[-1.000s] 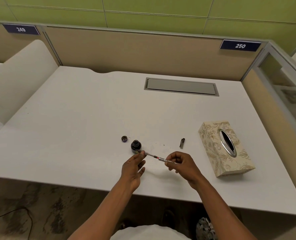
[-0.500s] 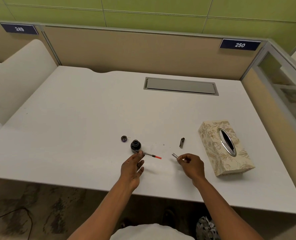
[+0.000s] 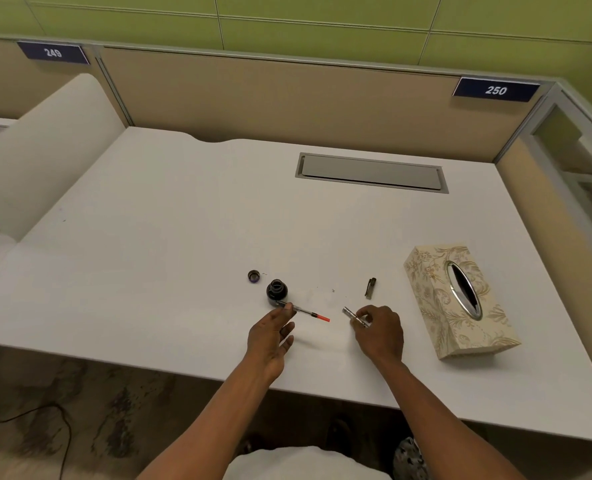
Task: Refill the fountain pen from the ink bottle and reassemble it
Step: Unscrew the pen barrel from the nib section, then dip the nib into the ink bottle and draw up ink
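A small dark ink bottle (image 3: pixel 276 291) stands uncapped on the white desk (image 3: pixel 170 237), its cap (image 3: pixel 253 276) lying just to its left. My left hand (image 3: pixel 270 336) pinches the nib section with its converter (image 3: pixel 305 311), whose red end points right. The nib end lies right beside the bottle. My right hand (image 3: pixel 379 332) holds the silvery pen barrel (image 3: pixel 353 315), apart from the converter. The dark pen cap (image 3: pixel 370 288) lies on the desk beyond my right hand.
A patterned tissue box (image 3: pixel 459 299) sits at the right, near the desk's front edge. A grey cable hatch (image 3: pixel 370 172) is set in the desk at the back. Beige partitions close off the back and right sides.
The barrel has come off the nib section: my right hand pulled it away to the right. My left hand stays by the bottle with the converter exposed.
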### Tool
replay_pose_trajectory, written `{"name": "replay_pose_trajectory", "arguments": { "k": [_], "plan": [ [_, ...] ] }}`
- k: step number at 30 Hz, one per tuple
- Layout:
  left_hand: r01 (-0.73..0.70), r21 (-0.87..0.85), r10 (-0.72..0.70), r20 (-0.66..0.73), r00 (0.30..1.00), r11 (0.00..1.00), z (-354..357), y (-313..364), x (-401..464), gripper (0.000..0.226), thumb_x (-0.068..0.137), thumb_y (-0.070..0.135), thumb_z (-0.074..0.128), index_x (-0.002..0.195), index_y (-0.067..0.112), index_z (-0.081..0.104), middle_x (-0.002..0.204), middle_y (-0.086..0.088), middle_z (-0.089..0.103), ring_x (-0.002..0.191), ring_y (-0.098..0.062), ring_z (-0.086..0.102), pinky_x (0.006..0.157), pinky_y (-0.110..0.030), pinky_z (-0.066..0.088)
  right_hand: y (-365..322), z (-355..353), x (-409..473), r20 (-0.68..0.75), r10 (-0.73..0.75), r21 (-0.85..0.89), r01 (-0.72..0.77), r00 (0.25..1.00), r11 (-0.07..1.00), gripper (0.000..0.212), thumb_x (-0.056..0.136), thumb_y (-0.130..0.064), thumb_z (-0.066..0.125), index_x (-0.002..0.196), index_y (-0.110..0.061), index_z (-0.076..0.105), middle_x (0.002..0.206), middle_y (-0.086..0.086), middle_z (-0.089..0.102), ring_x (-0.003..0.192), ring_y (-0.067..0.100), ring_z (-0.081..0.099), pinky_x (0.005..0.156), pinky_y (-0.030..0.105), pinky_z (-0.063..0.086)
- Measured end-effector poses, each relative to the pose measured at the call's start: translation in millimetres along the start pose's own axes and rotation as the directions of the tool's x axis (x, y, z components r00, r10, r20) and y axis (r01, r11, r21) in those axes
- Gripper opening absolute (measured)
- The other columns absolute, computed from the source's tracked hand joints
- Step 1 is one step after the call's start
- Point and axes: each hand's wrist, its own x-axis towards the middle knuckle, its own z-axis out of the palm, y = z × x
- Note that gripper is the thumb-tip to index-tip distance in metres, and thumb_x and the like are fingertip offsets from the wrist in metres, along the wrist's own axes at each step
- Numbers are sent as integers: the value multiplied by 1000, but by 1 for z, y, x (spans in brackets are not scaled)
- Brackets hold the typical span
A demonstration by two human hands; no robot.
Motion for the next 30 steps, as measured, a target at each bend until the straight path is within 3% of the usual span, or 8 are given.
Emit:
{"name": "replay_pose_trajectory", "arguments": {
  "k": [8, 11, 14, 17, 20, 24, 30],
  "plan": [
    [0, 6, 0, -5, 1000, 1000, 1, 2, 0, 18, 89, 20, 76, 106, 15, 73, 106, 0, 75, 102, -16, 62, 98, -37, 44, 1, -3, 0, 5, -24, -23, 24, 1000, 999, 19, 80, -28, 80, 98, -23, 76, 95, 4, 68, 97, 28, 64, 81, 41, 54],
    [1, 10, -1, -4, 1000, 1000, 2, 2, 1, 17, 89, 20, 76, 105, 15, 74, 106, 0, 75, 102, -17, 62, 98, -37, 44, -4, -8, -3, -55, -33, 15, 34, 998, 999, 21, 80, -28, 82, 99, -23, 75, 95, 2, 67, 93, 25, 65, 79, 40, 55],
    [4, 4, -4, -9, 1000, 1000, 3, 3, 2, 13, 89, 19, 76, 102, 16, 74, 106, 0, 74, 101, -17, 62, 96, -37, 44, -21, -19, -15, -113, -37, 274, 67, 993, 959, 9, 86, -26, 80, 93, -24, 75, 88, -3, 71, 81, 14, 67, 75, 33, 54],
    [10, 5, -10, -18, 1000, 1000, 5, 2, 3, 14, 88, 19, 76, 102, 15, 75, 108, -1, 74, 101, -17, 62, 95, -36, 44, -45, -29, -30, 162, -27, 586, -74, 986, 807, 4, 90, -34, 76, 93, -30, 76, 82, -2, 77, 76, 13, 73, 74, 28, 55],
    [11, 11, -11, -20, 1000, 1000, 9, 1, 2, 15, 89, 17, 76, 103, 15, 76, 112, -3, 73, 99, -17, 62, 96, -36, 44, -52, -26, -38, 222, -127, 557, -19, 967, 830, 12, 85, -33, 81, 96, -33, 77, 80, -4, 78, 78, 13, 75, 78, 33, 61],
    [3, 19, -2, -27, 1000, 1000, 14, 3, 1, 15, 89, 18, 76, 103, 15, 76, 109, -2, 75, 100, -17, 63, 95, -36, 45, -60, -28, -37, 185, -138, 554, 13, 973, 832, 14, 86, -11, 77, 89, -24, 80, 79, -7, 79, 76, 10, 76, 82, 41, 63],
    [-81, 202, 88, -27, 996, 976, 9, 8, -5, 16, 90, 23, 75, 103, 15, 78, 101, 1, 79, 97, -18, 67, 84, -34, 50, -71, -43, -15, 166, -202, 556, 77, 965, 828, 12, 84, -13, 79, 85, -24, 81, 80, -10, 79, 78, 10, 76, 82, 39, 62]
  ]
}}
